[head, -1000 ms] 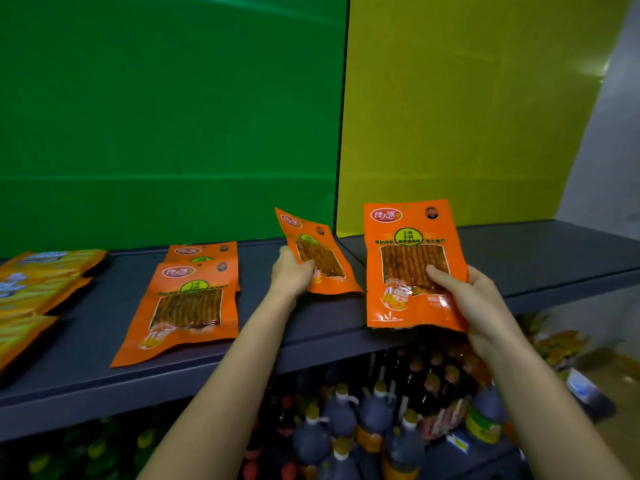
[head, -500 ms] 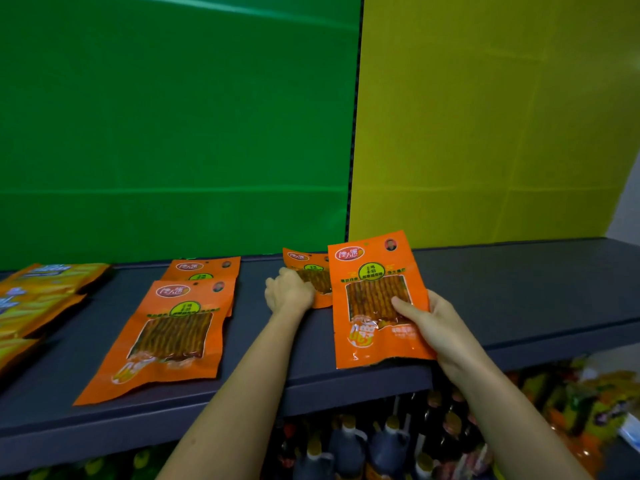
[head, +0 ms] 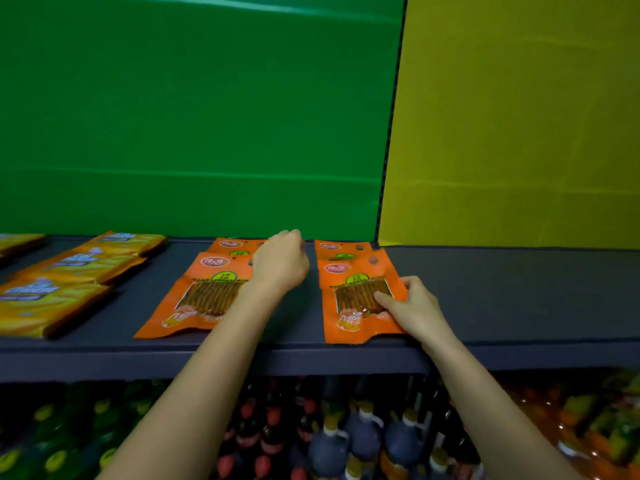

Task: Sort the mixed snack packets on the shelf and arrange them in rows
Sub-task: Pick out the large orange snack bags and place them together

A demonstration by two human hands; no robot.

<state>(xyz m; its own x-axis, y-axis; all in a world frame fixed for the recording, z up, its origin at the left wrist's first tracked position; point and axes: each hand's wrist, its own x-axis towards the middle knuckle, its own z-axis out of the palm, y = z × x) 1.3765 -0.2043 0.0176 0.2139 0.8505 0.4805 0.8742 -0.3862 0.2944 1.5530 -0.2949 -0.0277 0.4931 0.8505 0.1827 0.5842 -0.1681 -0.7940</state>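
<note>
Two columns of orange snack packets lie on the dark grey shelf (head: 502, 292). The left column has a front orange packet (head: 194, 299) and a back one (head: 230, 244) partly under it. In the right column, a back orange packet (head: 341, 250) lies against the wall, overlapped by a front orange packet (head: 353, 306). My right hand (head: 415, 310) grips that front packet at its right edge, thumb on its window. My left hand (head: 280, 261) hovers between the columns with fingers curled, holding nothing that I can see, and it covers a corner of the left packets.
Several yellow packets (head: 38, 303) lie in rows at the shelf's left end. A green panel (head: 194, 116) and a yellow panel (head: 512, 126) form the back wall. Dark bottles (head: 363, 441) stand below, with green-capped bottles (head: 52, 455) to their left.
My left hand set its orange packet down at the back of the right column and let go. My right hand lowered its packet flat onto the shelf in front of it.
</note>
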